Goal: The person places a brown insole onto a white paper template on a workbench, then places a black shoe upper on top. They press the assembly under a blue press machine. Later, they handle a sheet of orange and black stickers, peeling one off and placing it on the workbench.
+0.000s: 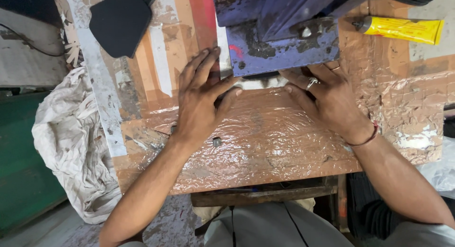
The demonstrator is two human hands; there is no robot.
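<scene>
1. The left hand lies palm down with fingers spread and flat on the tape-wrapped table top; it clasps nothing, and its thumb reaches toward a pale flat piece under the machine.
2. The right hand is also open and flat, fingers pointing toward the left hand, fingertips on or just beside the same pale piece. It wears a ring on one finger and a red thread band at the wrist.
3. The pale piece lies between the two thumbs, mostly hidden beneath the blue metal press plate; whether either hand pinches it cannot be told.
4. The blue plate sits just beyond both sets of fingertips, stained with dark grime.
5. Farther beyond the right hand, a yellow glue tube lies on the table.
6. Beyond the left hand rests a black sole-shaped piece.
7. Outside the left forearm, crumpled whitish cloth hangs beside the table.
</scene>
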